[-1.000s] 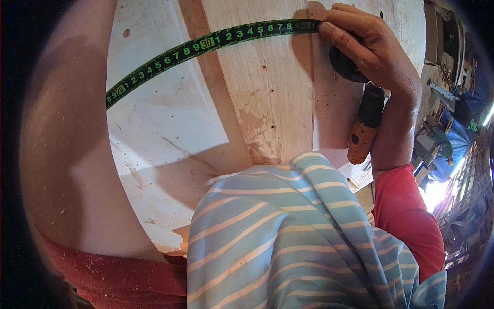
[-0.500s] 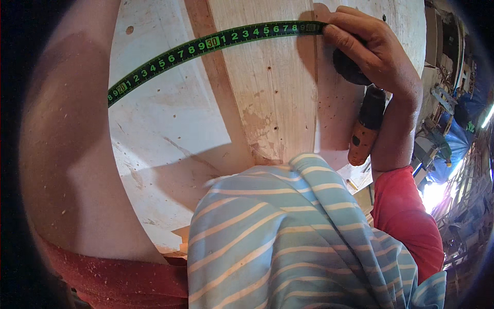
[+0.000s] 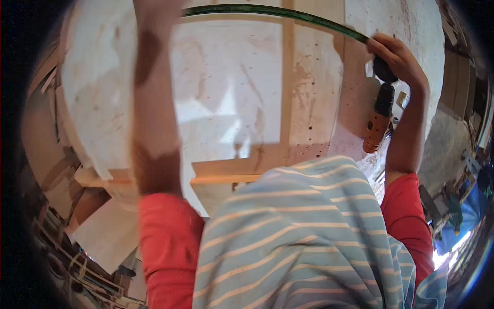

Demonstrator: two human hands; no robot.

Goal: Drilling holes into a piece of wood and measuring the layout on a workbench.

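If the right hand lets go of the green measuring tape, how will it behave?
The green measuring tape is thin and bows across the plywood panel, so it is probably springy, not rigid. Held only by the right hand, it would likely sag or slide.

My left hand is out of the picture: the forearm (image 3: 154,103) runs up past the top edge, so I cannot tell what those fingers are doing. The green tape measure (image 3: 288,13) is cut off there too, beside that arm, and its markings are too blurred to make out. Under my right hand (image 3: 396,56) the tape's dark case is mostly covered by my fingers. My striped apron (image 3: 309,237) hides the near part of the plywood panel (image 3: 231,87). Below my right wrist the orange drill (image 3: 378,123) probably rests on the board; its tip is hidden.
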